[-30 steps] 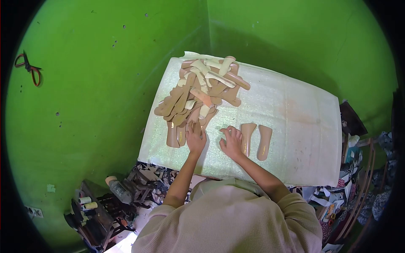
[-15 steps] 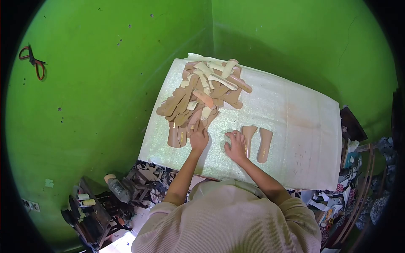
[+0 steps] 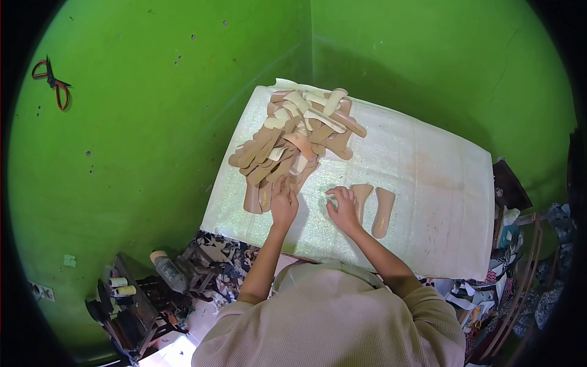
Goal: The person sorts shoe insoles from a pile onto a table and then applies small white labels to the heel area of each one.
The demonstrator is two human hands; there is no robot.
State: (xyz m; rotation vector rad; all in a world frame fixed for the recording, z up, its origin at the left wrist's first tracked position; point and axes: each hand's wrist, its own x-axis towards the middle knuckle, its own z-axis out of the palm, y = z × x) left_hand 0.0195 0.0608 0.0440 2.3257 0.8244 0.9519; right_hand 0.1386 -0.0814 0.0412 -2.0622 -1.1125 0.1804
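Note:
A heap of tan and cream insole pieces lies at the back left of the white-covered table. My left hand is at the near edge of the heap, its fingertips among the pieces; whether it grips one cannot be made out. My right hand rests with fingers apart and slightly bent, beside a tan insole that it partly covers. Farther right lies a second tan insole with small gold lettering. An orange-tinted piece sits on top of the heap.
Red-handled scissors hang on the green wall at the left. Below left are a bottle and thread spools on a dark stand. A dark wooden object and piled fabric are beyond the table's right side.
My left hand has shifted slightly, and pieces at the heap's near edge have moved a little. My right hand has barely moved. The view has shifted slightly.

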